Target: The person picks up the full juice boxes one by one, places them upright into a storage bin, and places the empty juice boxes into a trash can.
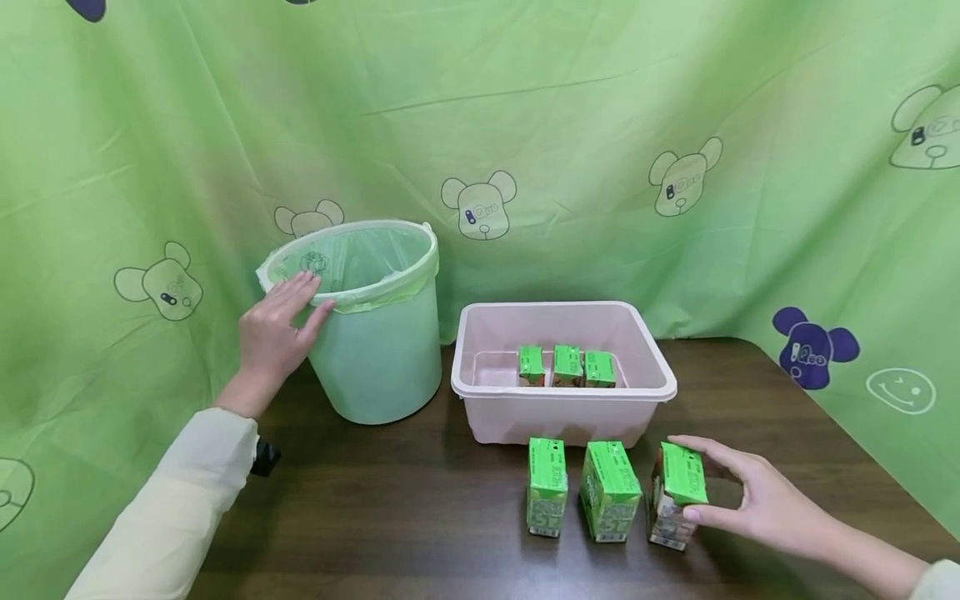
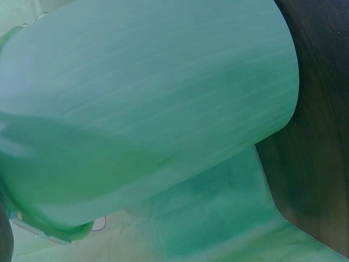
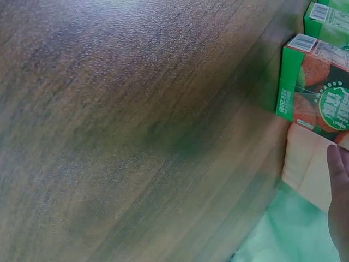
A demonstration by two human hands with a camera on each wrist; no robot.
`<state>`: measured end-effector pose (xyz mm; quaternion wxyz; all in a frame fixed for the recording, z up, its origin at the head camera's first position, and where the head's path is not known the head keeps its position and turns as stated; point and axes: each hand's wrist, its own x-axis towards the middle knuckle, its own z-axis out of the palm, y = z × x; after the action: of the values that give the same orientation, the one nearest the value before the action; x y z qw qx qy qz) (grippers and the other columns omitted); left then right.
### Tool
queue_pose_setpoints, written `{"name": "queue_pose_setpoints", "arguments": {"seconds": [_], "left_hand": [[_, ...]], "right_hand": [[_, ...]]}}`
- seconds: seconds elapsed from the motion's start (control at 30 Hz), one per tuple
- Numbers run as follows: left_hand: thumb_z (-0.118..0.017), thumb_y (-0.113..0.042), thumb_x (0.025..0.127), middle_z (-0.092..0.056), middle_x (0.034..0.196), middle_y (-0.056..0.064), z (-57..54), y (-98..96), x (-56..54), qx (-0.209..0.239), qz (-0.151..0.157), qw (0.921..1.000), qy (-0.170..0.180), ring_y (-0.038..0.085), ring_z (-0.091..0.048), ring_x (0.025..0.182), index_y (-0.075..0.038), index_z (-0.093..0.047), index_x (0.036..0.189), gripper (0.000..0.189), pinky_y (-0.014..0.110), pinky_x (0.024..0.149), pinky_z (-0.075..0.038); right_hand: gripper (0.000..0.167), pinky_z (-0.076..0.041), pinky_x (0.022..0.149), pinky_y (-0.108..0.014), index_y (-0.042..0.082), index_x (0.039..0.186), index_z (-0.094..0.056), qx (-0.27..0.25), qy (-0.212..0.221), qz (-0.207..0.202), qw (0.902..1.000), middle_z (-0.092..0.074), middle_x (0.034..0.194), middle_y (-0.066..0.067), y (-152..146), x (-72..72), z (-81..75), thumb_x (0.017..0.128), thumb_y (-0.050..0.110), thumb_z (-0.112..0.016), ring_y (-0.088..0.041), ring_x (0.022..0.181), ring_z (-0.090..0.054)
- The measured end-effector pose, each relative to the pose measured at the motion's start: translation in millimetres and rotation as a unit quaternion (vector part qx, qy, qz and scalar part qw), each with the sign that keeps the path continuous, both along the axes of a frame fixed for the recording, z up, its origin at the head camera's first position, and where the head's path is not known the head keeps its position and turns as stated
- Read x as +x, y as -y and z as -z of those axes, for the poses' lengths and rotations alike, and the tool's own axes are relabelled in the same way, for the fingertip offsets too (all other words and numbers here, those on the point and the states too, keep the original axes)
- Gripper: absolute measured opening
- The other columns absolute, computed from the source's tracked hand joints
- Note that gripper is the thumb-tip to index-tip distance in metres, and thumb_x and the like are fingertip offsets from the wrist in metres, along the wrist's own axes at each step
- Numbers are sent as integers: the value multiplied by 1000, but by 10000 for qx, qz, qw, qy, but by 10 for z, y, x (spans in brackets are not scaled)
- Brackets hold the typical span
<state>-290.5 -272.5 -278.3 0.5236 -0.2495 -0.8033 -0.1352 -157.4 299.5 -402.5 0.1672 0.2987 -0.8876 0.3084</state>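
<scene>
My right hand (image 1: 750, 500) grips the rightmost drink carton (image 1: 684, 475), thumb on the near side and forefinger at its far top edge. Brown and green printing shows on this carton (image 3: 322, 93) in the right wrist view, with fingers (image 3: 339, 174) beside it. To its left stand two more green-topped cartons, a middle one (image 1: 611, 492) and a left one (image 1: 547, 487). My left hand (image 1: 277, 325) rests at the rim of a pale green bin (image 1: 382, 358), fingers extended over the edge. The bin's side (image 2: 147, 109) fills most of the left wrist view.
Behind the front cartons sits a pale pink tub (image 1: 555, 417) with three green-topped cartons (image 1: 567, 367) inside. A thin liner (image 1: 397, 292) is folded over the bin's rim. The dark wooden table (image 1: 375, 517) backs onto a green printed curtain (image 1: 570, 125).
</scene>
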Motion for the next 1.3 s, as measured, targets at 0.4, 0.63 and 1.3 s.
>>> {"name": "queue_pose_setpoints", "arguments": {"seconds": [0.4,0.63,1.3], "left_hand": [[-48,-52,98,-64,117,19,0,8,-5,88,79,9999,-45,37,-64,106,1,-69,115,59,46,98,-47],[-54,-44,97,-64,118,17,-2,8,-3,115,49,9999,-42,35,-64,107,-2,-69,116,49,44,99,-46],[-51,-49,97,-65,116,18,22,-2,-5,134,-29,9999,-43,36,-64,105,0,-70,114,55,45,98,-47]], "right_hand": [[78,-36,91,-5,10,136,-54,-36,-236,-54,9997,-63,126,6,-18,-32,-160,66,10,-89,-1,108,-58],[80,-41,90,-9,9,136,-54,-88,-412,-388,9984,-66,119,5,-10,-33,-422,64,2,-88,-4,101,-62],[79,-49,82,-14,-8,132,-53,-595,-856,-1262,9865,-66,117,-9,222,-138,-1095,58,-16,-79,-12,94,-67]]}}
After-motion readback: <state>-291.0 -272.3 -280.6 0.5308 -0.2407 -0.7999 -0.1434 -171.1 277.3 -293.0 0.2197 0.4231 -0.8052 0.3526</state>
